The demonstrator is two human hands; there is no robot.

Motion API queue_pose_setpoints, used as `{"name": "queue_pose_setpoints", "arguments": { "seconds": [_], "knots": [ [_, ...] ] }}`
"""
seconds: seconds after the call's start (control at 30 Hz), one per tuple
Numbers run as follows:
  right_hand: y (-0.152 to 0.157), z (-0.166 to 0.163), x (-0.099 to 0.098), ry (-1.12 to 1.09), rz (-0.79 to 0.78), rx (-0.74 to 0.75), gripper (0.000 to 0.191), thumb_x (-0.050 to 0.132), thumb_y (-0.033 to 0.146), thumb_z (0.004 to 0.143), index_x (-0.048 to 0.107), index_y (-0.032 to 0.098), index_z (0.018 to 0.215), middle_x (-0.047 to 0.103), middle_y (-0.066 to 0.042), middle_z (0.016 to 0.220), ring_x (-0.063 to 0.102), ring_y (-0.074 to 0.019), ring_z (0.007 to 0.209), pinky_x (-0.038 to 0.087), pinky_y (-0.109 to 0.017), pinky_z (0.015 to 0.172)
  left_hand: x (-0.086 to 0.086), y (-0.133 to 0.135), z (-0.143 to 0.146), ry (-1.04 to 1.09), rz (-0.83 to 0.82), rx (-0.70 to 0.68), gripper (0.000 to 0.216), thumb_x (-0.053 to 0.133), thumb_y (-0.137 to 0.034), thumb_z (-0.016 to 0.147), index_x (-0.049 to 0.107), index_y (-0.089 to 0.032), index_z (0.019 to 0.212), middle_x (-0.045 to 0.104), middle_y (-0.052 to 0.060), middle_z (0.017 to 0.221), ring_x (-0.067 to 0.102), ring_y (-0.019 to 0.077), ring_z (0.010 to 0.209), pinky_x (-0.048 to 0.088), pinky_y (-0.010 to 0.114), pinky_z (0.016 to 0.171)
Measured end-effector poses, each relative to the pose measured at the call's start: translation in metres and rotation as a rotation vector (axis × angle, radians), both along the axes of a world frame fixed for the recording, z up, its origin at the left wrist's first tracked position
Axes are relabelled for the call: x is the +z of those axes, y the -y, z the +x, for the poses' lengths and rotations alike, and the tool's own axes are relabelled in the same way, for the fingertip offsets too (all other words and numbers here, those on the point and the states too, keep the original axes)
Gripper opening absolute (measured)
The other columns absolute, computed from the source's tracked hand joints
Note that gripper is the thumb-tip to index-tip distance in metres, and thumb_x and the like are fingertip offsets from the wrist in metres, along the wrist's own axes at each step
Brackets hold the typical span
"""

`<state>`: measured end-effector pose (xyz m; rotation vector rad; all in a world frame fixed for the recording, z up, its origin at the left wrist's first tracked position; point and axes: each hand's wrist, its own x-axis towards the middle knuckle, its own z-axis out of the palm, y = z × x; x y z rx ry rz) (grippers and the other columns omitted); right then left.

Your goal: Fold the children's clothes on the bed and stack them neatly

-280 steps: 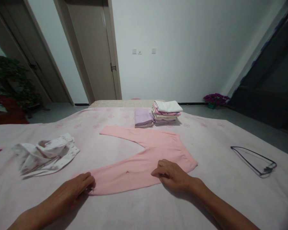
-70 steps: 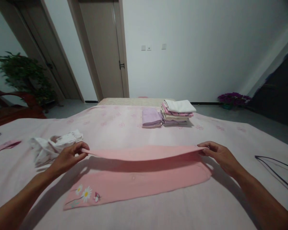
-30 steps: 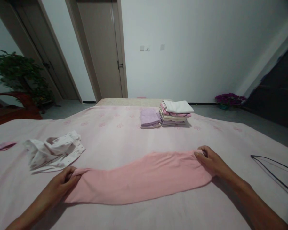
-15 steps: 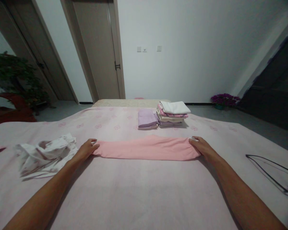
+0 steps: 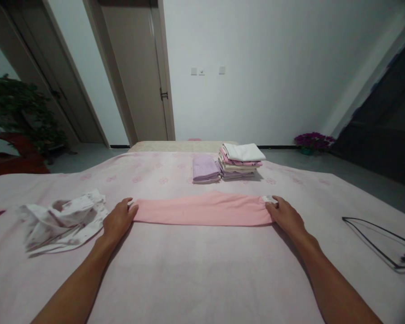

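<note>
A pair of pink pants (image 5: 202, 209), folded lengthwise into a long flat strip, lies across the bed in front of me. At its left end, my left hand (image 5: 119, 218) holds the leg end between thumb and fingers. The gathered waist end, with a white label (image 5: 267, 199) showing, is gripped by my right hand (image 5: 286, 216). Left of my left hand lies a crumpled white garment (image 5: 65, 220) with a faint print.
Beyond the pants stand a folded lilac stack (image 5: 205, 169) and a taller pile of folded clothes (image 5: 241, 162) with white on top. A black clothes hanger (image 5: 371, 238) lies at the right on the pink-patterned bed sheet (image 5: 202, 279).
My right hand has shifted slightly left along the waist end, and more of the white label shows. My left hand has turned a little; the pants stay flat in place.
</note>
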<state>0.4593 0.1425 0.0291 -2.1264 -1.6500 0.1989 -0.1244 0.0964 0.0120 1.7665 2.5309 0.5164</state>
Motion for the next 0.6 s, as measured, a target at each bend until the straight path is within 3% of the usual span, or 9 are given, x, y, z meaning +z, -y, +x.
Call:
{"name": "queue_pose_setpoints", "arguments": {
  "seconds": [0.17,0.27,0.37,0.43,0.5,0.6],
  "knots": [
    [0.011,-0.009,0.013,0.153,-0.164,-0.032,0.071,0.036,0.066,0.092,0.051,0.017,0.142,0.068,-0.021,0.122,0.065,-0.0382,0.109,0.048,-0.047,0.087,0.001,0.013,0.004,-0.153,0.18,-0.063,0.046,0.044,-0.053,0.095,0.062,-0.019,0.121,0.064,0.014,0.117,0.063,0.0301,0.108,0.048,0.035,0.079],
    [0.009,-0.009,0.015,0.162,-0.178,-0.033,0.071,0.043,0.064,0.09,0.05,0.017,0.143,0.069,-0.022,0.119,0.066,-0.0386,0.107,0.048,-0.046,0.085,0.007,0.021,0.009,-0.091,0.24,-0.265,0.037,0.05,-0.05,0.093,0.064,-0.022,0.113,0.065,0.009,0.112,0.064,0.0239,0.098,0.047,0.031,0.077],
    [0.006,-0.006,0.018,0.145,-0.133,-0.039,0.067,0.049,0.058,0.089,0.051,0.019,0.143,0.071,-0.018,0.114,0.067,-0.037,0.102,0.048,-0.045,0.082,0.009,0.022,0.01,0.042,0.118,-0.526,0.029,0.058,-0.047,0.09,0.066,-0.024,0.105,0.067,0.004,0.101,0.063,0.0195,0.087,0.047,0.028,0.075],
    [0.005,-0.005,0.021,0.1,-0.074,-0.043,0.061,0.053,0.054,0.087,0.055,0.022,0.139,0.073,-0.014,0.103,0.068,-0.0333,0.095,0.049,-0.042,0.079,0.007,0.021,0.007,0.097,0.037,-0.624,0.026,0.062,-0.045,0.087,0.068,-0.024,0.101,0.068,0.003,0.097,0.063,0.0196,0.088,0.048,0.028,0.076],
    [0.005,-0.007,0.023,-0.063,-0.023,-0.056,0.058,0.057,0.051,0.086,0.057,0.021,0.136,0.072,-0.009,0.087,0.068,-0.0277,0.083,0.051,-0.037,0.073,0.004,0.018,0.003,0.112,0.026,-0.679,0.025,0.061,-0.044,0.087,0.069,-0.024,0.101,0.069,0.004,0.1,0.064,0.0209,0.093,0.049,0.029,0.08],
    [0.007,-0.014,0.021,-0.565,-0.023,-0.038,0.061,0.063,0.043,0.085,0.05,0.017,0.139,0.068,-0.005,0.077,0.065,-0.0207,0.063,0.054,-0.033,0.059,0.002,0.016,-0.004,0.101,0.069,-0.726,0.025,0.057,-0.041,0.091,0.07,-0.024,0.103,0.07,0.005,0.106,0.064,0.0215,0.099,0.05,0.03,0.086]
  ]
}}
